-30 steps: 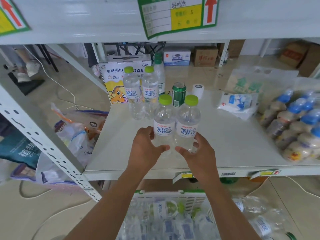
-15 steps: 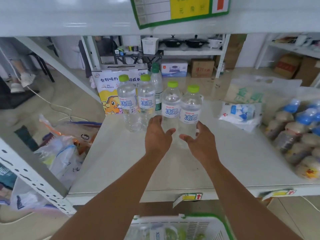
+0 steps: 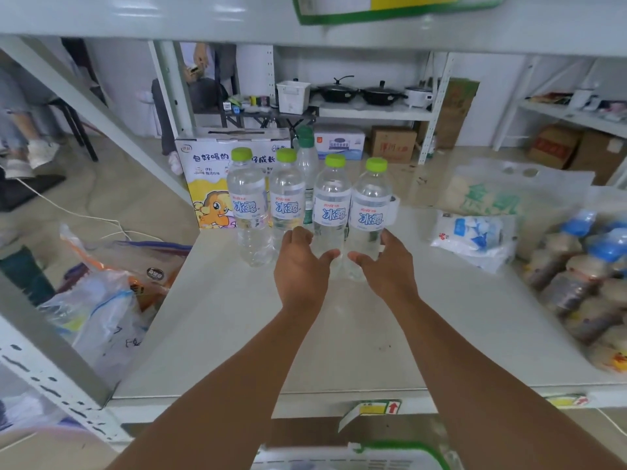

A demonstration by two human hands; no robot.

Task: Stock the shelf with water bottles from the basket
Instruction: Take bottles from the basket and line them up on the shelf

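Water bottles (image 3: 331, 212) gripped by left hand (image 3: 300, 266), right hand (image 3: 386, 269), on shelf (image 3: 237, 334)

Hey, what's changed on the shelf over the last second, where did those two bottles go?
The left hand and right hand slid the left-hand bottle and right-hand bottle back from the shelf front, next to the two standing bottles. Both hands still grip them. The standing bottles and cartoon box stayed put.

Your shelf (image 3: 237, 334) carries 4 upright water bottles (image 3: 332, 212) rear-left; white pouch (image 3: 475, 235) & blue-cap bottle pack (image 3: 583, 266) at right.
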